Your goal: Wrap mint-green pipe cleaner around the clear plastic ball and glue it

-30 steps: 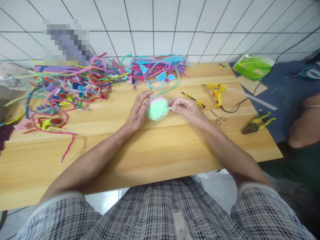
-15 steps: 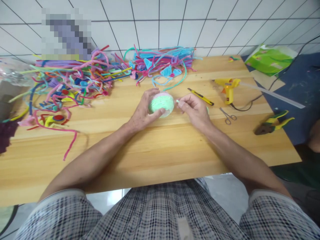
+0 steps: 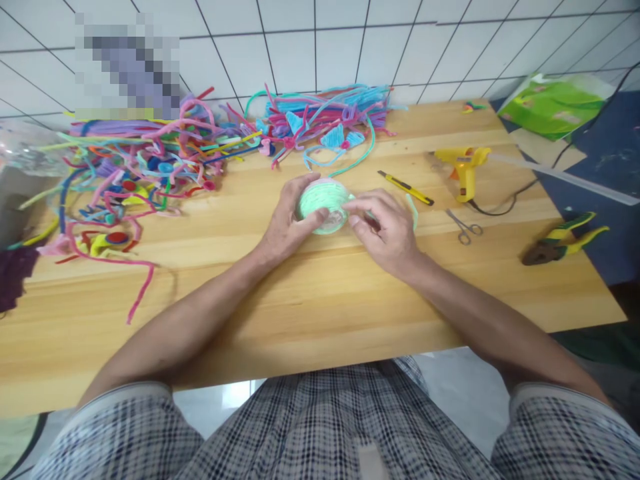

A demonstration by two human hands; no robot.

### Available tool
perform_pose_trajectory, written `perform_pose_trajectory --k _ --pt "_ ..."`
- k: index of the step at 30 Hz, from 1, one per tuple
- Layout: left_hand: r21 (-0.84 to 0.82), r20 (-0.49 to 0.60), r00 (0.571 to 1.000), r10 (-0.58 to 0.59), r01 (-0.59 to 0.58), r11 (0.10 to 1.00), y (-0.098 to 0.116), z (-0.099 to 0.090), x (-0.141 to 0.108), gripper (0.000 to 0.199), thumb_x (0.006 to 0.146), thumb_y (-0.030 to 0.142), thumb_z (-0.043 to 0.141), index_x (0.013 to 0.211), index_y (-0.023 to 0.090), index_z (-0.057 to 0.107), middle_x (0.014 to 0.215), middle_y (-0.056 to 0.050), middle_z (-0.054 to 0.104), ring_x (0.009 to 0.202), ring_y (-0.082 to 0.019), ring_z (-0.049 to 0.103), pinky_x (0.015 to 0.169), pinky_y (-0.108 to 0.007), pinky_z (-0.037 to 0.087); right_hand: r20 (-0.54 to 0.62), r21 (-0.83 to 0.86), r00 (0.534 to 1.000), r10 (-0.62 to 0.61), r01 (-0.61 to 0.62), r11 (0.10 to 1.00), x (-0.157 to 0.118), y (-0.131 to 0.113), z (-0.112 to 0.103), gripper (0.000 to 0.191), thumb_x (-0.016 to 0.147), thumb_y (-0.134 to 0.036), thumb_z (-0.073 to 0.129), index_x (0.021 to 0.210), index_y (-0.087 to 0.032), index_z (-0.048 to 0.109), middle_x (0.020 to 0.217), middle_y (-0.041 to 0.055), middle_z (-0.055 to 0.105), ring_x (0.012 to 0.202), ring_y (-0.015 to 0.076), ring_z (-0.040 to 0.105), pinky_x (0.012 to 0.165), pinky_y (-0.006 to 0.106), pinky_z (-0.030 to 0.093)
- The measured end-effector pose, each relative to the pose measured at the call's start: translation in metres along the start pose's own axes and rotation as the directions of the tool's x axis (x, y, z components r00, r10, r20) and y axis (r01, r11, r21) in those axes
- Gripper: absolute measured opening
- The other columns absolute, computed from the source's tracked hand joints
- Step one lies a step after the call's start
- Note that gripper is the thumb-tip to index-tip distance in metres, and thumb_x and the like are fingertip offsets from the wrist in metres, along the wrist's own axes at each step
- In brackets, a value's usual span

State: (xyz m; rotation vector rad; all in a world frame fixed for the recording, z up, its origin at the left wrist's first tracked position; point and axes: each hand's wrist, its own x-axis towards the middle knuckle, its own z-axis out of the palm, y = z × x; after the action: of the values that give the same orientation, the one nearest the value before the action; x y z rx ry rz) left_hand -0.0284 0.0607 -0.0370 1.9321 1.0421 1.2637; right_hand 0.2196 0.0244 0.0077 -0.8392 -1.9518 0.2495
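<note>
A round ball (image 3: 323,199) wrapped in light green pipe cleaner, with a pinkish band at its top, sits over the middle of the table. My left hand (image 3: 293,217) is closed around its left side, thumb across the front. At the lower right of the ball a bare, see-through patch shows. My right hand (image 3: 385,230) is bent at the ball's right side, fingertips pinching a light green pipe cleaner against it. A loose length of that pipe cleaner (image 3: 413,211) curves out behind my right hand; the part inside my fingers is hidden.
Tangled colourful pipe cleaners (image 3: 150,160) cover the back left, beside a blue and pink bundle (image 3: 325,110). Rightward lie a yellow utility knife (image 3: 406,188), a yellow glue gun (image 3: 465,173) with cord, scissors (image 3: 465,228) and pliers (image 3: 563,240). A tiled wall (image 3: 340,53) stands behind.
My right hand has moved in from just right of the ball, bringing its fingertips against it. More loose pipe cleaner shows behind that hand. My left hand keeps its hold; the view has shifted slightly.
</note>
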Motion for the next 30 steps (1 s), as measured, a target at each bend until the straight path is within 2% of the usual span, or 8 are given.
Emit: perform_pose_trajectory --k 4,7,12,16,18,23,30 --pt "-0.001 0.004 1.000 -0.002 0.003 1.000 -0.002 -0.002 0.000 0.080 0.100 0.080 0.070 0.159 0.029 0.054 0.160 -0.014 0.064 0.153 -0.037 0.060 0.134 -0.059 0.047 0.029 -0.033 0.999 -0.029 0.030 0.999 -0.001 -0.002 0.001 0.021 0.112 -0.029 0.064 0.129 -0.027 0.076 0.124 0.0079 0.081 0.106 0.0216 0.078 0.083 0.035 0.064" --pt "0.016 0.000 0.999 0.036 -0.036 0.999 -0.004 -0.004 0.001 0.077 0.102 0.079 0.069 0.157 0.028 0.055 0.159 -0.015 0.064 0.154 -0.037 0.060 0.135 -0.059 0.047 0.048 -0.060 0.999 0.019 -0.016 0.998 -0.001 0.000 -0.003 0.022 0.115 -0.035 0.059 0.126 -0.027 0.077 0.120 0.0071 0.083 0.108 0.0233 0.079 0.090 0.038 0.064" --pt "0.103 0.059 0.978 0.202 -0.207 0.973 0.004 -0.009 0.004 0.067 0.109 0.073 0.058 0.161 0.031 0.052 0.163 -0.014 0.059 0.156 -0.037 0.057 0.135 -0.058 0.046 0.050 0.044 0.971 0.232 -0.234 0.971 -0.003 0.002 -0.008 0.027 0.116 -0.046 0.054 0.117 -0.028 0.074 0.104 0.0031 0.085 0.093 0.0211 0.081 0.087 0.038 0.063" --pt "0.208 0.107 0.971 0.216 -0.234 0.950 0.013 -0.014 0.006 0.063 0.110 0.076 0.053 0.154 0.032 0.060 0.154 -0.013 0.062 0.152 -0.037 0.058 0.134 -0.062 0.046 0.078 0.141 0.910 0.407 -0.414 0.899 -0.004 -0.002 -0.007 0.026 0.110 -0.057 0.066 0.118 -0.033 0.071 0.096 0.0003 0.086 0.087 0.0217 0.081 0.079 0.036 0.061" --pt "0.212 0.094 0.978 0.188 -0.204 0.956 0.015 -0.016 0.006 0.064 0.109 0.077 0.054 0.153 0.031 0.060 0.152 -0.014 0.063 0.151 -0.037 0.058 0.134 -0.061 0.047 0.084 0.128 0.913 0.398 -0.406 0.905 -0.004 -0.003 -0.007 0.025 0.109 -0.057 0.068 0.112 -0.033 0.073 0.097 0.0016 0.086 0.089 0.0233 0.081 0.079 0.037 0.061" --pt "0.155 0.116 0.984 0.132 -0.149 0.976 0.018 -0.017 0.007 0.060 0.109 0.074 0.058 0.152 0.032 0.058 0.157 -0.012 0.063 0.154 -0.035 0.058 0.136 -0.057 0.047 0.010 0.003 0.973 0.229 -0.229 0.973 -0.002 0.004 -0.006 0.021 0.108 -0.047 0.069 0.098 -0.032 0.079 0.097 0.0044 0.082 0.091 0.0245 0.075 0.086 0.042 0.060" --pt "0.111 0.145 0.985 0.091 -0.107 0.988 0.019 -0.018 0.008 0.069 0.106 0.079 0.060 0.152 0.028 0.056 0.157 -0.014 0.064 0.150 -0.035 0.062 0.131 -0.054 0.052 0.049 0.071 0.961 0.273 -0.276 0.959 0.000 0.002 -0.004 0.018 0.109 -0.046 0.070 0.104 -0.031 0.079 0.099 0.0029 0.077 0.089 0.0216 0.070 0.087 0.041 0.058"
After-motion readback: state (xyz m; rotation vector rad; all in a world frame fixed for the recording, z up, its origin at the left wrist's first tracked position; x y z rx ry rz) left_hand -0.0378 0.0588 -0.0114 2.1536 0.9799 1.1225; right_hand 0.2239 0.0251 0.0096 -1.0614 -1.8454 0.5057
